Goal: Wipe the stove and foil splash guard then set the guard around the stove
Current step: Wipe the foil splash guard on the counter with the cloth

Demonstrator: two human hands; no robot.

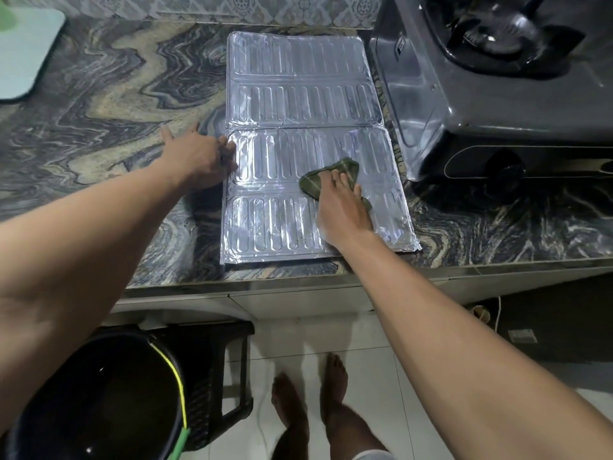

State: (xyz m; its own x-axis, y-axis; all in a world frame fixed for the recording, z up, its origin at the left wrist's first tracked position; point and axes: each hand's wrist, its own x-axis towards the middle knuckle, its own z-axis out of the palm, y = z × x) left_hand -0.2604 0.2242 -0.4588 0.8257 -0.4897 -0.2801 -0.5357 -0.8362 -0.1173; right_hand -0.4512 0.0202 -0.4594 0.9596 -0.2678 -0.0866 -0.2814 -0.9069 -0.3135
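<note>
The silver foil splash guard [298,104] lies flat on the marbled countertop [109,104], its ribbed panels spread out beside the stove. My right hand [341,210] presses a green cloth [331,175] onto the near panel. My left hand [202,157] rests on the guard's left edge, fingers curled over the rim. The dark grey gas stove [497,94] stands at the right, its black burner [507,28] at the top; the guard's right edge nearly touches the stove's side.
A pale green board [23,51] lies at the far left of the counter. Below the counter a black bucket [109,400] sits on a dark stool [229,360]. My bare feet [311,400] stand on white floor tiles. A patterned tile wall [265,8] backs the counter.
</note>
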